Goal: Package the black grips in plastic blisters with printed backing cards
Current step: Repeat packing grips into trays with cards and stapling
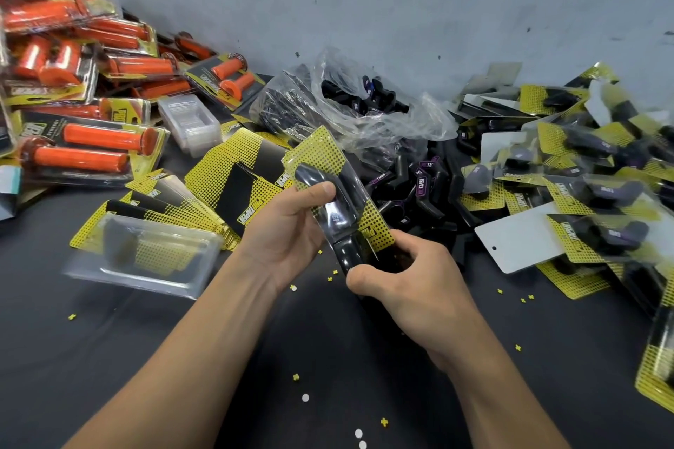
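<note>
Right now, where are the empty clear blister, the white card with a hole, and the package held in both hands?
empty clear blister (pixel 146 268): head view, on its transparent middle.
white card with a hole (pixel 521 242): head view, on its blank middle.
held package (pixel 319 155): head view, on its yellow dotted upper part.

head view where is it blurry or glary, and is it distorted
Head view: sharp at the centre, where the left hand and right hand hold the pack; blur smears the blister at left and the pile of packs at right; soft glare on the bag; wide-angle bending curves the foot of the wall; lighting even, shadows faint.
</note>
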`<control>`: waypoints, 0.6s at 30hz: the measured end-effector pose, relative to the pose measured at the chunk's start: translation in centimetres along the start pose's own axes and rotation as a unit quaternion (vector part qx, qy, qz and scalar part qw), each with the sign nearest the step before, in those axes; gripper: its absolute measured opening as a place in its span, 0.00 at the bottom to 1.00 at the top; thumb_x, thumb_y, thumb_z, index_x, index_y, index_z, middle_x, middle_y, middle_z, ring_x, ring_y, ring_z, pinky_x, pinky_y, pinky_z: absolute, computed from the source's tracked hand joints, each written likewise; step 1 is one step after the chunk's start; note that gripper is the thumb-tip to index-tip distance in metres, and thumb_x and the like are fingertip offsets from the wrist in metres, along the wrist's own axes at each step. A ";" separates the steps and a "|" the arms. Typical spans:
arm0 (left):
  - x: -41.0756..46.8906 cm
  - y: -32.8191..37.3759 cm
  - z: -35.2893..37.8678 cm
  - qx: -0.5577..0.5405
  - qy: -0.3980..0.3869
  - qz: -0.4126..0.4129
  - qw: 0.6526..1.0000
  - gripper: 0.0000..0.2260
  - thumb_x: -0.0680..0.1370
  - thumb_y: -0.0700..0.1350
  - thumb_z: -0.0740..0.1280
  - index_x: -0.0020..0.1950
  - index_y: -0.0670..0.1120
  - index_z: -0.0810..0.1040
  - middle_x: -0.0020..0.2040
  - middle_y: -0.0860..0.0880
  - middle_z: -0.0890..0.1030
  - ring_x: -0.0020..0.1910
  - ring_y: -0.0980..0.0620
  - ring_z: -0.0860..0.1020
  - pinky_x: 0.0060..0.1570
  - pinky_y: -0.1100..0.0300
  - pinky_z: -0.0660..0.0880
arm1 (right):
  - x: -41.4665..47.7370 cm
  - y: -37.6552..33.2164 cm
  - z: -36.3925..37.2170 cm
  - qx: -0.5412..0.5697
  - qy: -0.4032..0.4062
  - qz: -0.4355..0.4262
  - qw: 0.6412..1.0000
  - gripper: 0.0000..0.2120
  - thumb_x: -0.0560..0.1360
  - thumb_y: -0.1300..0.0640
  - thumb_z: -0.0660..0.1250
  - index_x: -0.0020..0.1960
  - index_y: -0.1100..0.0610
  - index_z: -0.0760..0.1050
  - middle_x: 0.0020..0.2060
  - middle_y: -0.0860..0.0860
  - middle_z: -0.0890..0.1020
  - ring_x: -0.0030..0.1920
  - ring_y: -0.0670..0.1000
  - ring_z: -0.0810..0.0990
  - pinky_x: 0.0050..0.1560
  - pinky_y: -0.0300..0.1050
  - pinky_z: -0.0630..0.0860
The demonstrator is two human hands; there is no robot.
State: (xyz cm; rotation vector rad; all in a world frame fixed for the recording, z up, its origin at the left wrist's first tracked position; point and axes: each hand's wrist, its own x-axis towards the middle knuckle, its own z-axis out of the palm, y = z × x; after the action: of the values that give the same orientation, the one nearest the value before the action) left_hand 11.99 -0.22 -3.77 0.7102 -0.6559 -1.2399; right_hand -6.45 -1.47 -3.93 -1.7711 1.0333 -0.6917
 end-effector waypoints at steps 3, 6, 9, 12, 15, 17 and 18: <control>0.1 0.0 0.0 -0.007 0.000 -0.003 1.000 0.16 0.73 0.38 0.68 0.59 0.36 0.81 0.52 0.40 0.85 0.49 0.43 0.85 0.48 0.49 0.83 | 0.0 0.0 0.1 0.003 0.003 0.004 1.000 0.24 0.60 0.43 0.74 0.49 0.57 0.80 0.40 0.57 0.83 0.41 0.60 0.81 0.44 0.64 0.81; 0.1 -0.1 -0.1 -0.008 -0.003 -0.001 1.000 0.14 0.73 0.37 0.68 0.58 0.37 0.82 0.51 0.40 0.85 0.48 0.43 0.86 0.47 0.50 0.83 | 0.0 -0.1 0.1 0.003 0.002 0.004 1.000 0.24 0.59 0.43 0.74 0.49 0.57 0.80 0.40 0.57 0.83 0.39 0.57 0.80 0.44 0.64 0.81; 0.1 -0.1 -0.2 -0.009 -0.007 0.004 1.000 0.11 0.73 0.37 0.69 0.54 0.38 0.85 0.50 0.40 0.86 0.48 0.44 0.86 0.46 0.51 0.83 | 0.0 -0.1 0.0 0.005 0.001 0.005 1.000 0.24 0.59 0.43 0.74 0.50 0.56 0.81 0.40 0.57 0.84 0.44 0.61 0.82 0.45 0.64 0.81; 0.1 -0.2 -0.1 -0.005 -0.005 0.004 1.000 0.11 0.73 0.37 0.69 0.54 0.38 0.85 0.50 0.40 0.86 0.48 0.44 0.86 0.46 0.52 0.83 | -0.1 -0.1 0.1 0.014 -0.003 0.008 1.000 0.24 0.59 0.43 0.74 0.50 0.57 0.81 0.41 0.57 0.84 0.40 0.59 0.82 0.44 0.64 0.82; 0.1 -0.2 -0.1 0.001 -0.006 0.001 1.000 0.11 0.73 0.38 0.69 0.53 0.38 0.85 0.50 0.40 0.86 0.48 0.44 0.86 0.48 0.51 0.83 | 0.0 -0.2 0.1 0.024 0.005 0.018 1.000 0.23 0.58 0.43 0.74 0.47 0.57 0.81 0.36 0.55 0.83 0.34 0.49 0.77 0.41 0.59 0.81; 0.1 -0.2 -0.1 0.001 -0.007 0.002 1.000 0.11 0.73 0.38 0.69 0.53 0.38 0.84 0.50 0.40 0.86 0.49 0.44 0.85 0.49 0.51 0.83 | 0.1 -0.3 0.3 0.025 0.024 0.027 0.999 0.23 0.57 0.43 0.74 0.46 0.55 0.81 0.30 0.49 0.80 0.31 0.46 0.75 0.35 0.52 0.79; 0.1 -0.2 0.0 -0.001 -0.007 0.002 1.000 0.12 0.73 0.38 0.69 0.54 0.38 0.84 0.50 0.40 0.85 0.49 0.44 0.85 0.49 0.51 0.83 | 0.2 -0.2 0.4 0.025 0.034 0.028 0.999 0.23 0.56 0.43 0.74 0.45 0.55 0.81 0.28 0.47 0.78 0.30 0.46 0.74 0.32 0.49 0.76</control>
State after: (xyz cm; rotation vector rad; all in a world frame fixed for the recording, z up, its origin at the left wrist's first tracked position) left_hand 11.90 -0.38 -3.96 0.6979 -0.6668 -1.2430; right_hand -5.95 -1.42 -3.86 -1.6796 1.0976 -0.7424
